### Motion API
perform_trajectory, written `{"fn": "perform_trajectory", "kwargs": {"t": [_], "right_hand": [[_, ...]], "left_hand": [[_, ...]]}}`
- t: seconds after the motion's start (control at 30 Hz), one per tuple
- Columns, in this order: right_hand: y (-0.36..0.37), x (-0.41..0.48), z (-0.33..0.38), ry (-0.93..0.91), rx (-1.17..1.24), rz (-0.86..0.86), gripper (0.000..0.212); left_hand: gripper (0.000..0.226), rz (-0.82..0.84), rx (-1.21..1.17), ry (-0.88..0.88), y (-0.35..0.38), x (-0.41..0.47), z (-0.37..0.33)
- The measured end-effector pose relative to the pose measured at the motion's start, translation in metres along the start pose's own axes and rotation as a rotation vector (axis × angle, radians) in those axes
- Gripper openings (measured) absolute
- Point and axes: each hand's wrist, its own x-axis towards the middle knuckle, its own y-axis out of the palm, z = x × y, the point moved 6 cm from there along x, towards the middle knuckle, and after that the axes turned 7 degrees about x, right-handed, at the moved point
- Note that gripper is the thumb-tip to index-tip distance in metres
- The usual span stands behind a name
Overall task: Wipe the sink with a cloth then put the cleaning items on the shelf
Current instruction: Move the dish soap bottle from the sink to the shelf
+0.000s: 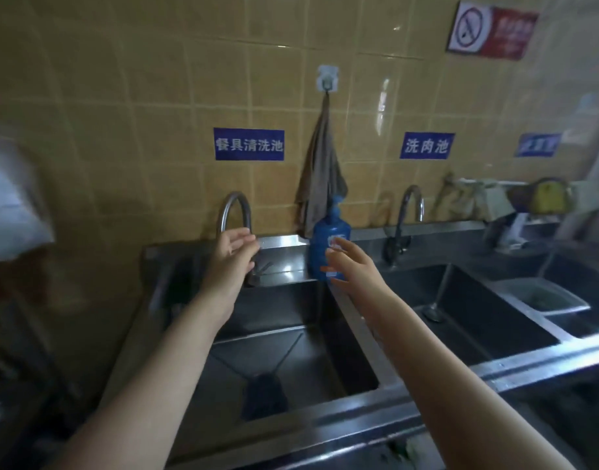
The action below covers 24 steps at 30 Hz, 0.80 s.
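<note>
The steel sink (pixel 291 337) lies below me with a dark blue cloth (pixel 264 396) lying over its drain. A blue pump bottle of cleaner (pixel 325 239) stands on the back ledge between the two basins. My right hand (pixel 350 264) is stretched out just in front of that bottle, fingers open, not holding it. My left hand (pixel 235 254) reaches up under the spout of the left tap (pixel 235 212), fingers relaxed and empty. A brown cloth (pixel 321 178) hangs from a wall hook above the bottle.
A second basin (pixel 477 320) to the right has a tap (pixel 410 212) and water running into it. Further right stands a container (pixel 542 296) and a wall shelf (pixel 501 195) with sponges and items. Tiled wall behind.
</note>
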Motion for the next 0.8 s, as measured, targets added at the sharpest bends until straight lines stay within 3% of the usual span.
{"fn": "perform_trajectory", "kwargs": {"t": [0.2, 0.37, 0.8], "right_hand": [[-0.050, 0.028, -0.006, 0.015, -0.003, -0.086, 0.045], [-0.079, 0.069, -0.015, 0.048, -0.063, -0.143, 0.057], [-0.138, 0.177, -0.058, 0.107, -0.135, -0.197, 0.066]], "left_hand": [[0.016, 0.084, 0.023, -0.038, 0.062, 0.030, 0.022], [0.016, 0.149, 0.017, -0.065, 0.104, 0.081, 0.044], [0.013, 0.205, 0.050, -0.146, 0.179, 0.169, 0.116]]}}
